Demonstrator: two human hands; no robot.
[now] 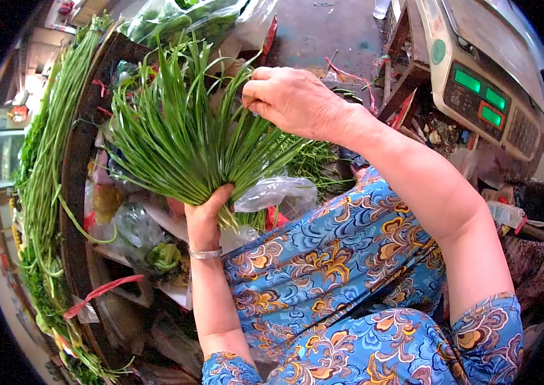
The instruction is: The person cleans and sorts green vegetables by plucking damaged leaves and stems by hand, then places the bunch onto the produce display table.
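From the head view, it's all happening left of the middle of the frame, where a big bunch of long green leaves (175,138) fans out toward the top. The left hand (206,208) has it wrapped tight near the stem ends, pale tips poking out below the fist, a metal bracelet (206,254) at the wrist. Up at the bunch's right edge comes the right hand (294,102), fingers curled in, the gap narrow; whether a leaf is pinched between them, I can't tell.

Here's the danger: that fan is wide and top-heavy on one grip, so if the left hand loosens, stems could slip out and scatter. A sharp tug from the right could tear a leaf or drag neighbours along with it.

Now the containers! At the top, a clear plastic bag (150,29) holds leafy greens. Just right of the left hand sits another transparent bag (284,190), crumpled, its contents impossible to make out. Left of that hand, a third crumpled see-through bag (132,226) lies near a small leafy green (163,256); what's inside, I can't say. Long green beans (54,173) run down the left side, and a lit scale (442,83) fills the upper right.
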